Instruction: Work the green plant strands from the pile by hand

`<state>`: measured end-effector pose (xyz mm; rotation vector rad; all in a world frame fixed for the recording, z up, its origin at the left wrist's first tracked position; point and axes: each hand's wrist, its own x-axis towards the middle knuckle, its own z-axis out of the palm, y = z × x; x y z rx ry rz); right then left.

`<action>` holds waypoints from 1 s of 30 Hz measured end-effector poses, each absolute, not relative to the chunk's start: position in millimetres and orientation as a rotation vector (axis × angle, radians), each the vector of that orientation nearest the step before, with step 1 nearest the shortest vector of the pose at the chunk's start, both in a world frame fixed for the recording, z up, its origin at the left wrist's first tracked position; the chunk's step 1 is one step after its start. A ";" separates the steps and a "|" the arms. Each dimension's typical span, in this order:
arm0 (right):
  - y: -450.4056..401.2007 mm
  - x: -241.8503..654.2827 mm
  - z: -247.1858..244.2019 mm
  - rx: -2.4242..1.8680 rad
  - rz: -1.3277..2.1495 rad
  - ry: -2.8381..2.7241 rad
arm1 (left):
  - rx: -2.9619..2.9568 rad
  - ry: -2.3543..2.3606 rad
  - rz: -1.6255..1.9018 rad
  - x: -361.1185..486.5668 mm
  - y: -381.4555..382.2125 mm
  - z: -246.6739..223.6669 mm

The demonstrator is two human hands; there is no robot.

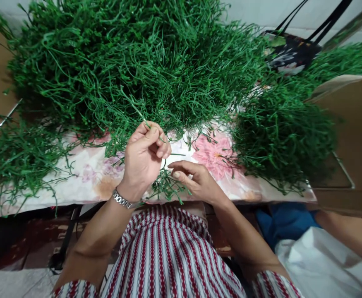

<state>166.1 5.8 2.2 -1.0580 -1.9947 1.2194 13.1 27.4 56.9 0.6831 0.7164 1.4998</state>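
Note:
Near the middle of the view, my left hand (146, 151), with a metal watch band on the wrist, is closed with thumb and fingers pinched on a thin green stem (135, 106). The stem points up and left, with a pale part by the fingertips. Just to the right and lower, my right hand (196, 178) has its thumb and forefinger slightly apart, with nothing visible between them. Below and between the hands lies a small bunch of green stems (166, 186) on the table's front edge. Beyond my hands rises a large heap of tangled green stems (143, 62).
A floral tablecloth (214, 151) covers the table. More green stems are piled at the left (22, 157) and right (280, 140). Cardboard boxes (354, 132) flank the table. A dark floral bag (292, 51) stands at the back right. Another person's leg (348, 231) is at lower right.

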 end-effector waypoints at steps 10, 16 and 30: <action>7.9 170.1 8.7 -1.030 0.486 -1.838 | 0.835 0.776 1.770 -8.6 -9.9 59.6; 9.5 175.0 -6.6 -0.922 -0.037 -2.029 | 0.605 1.121 1.572 -35.7 -48.9 13.7; -0.2 162.3 -29.8 -0.798 -0.105 -2.351 | 1.980 1.464 1.150 -5.5 -48.7 40.2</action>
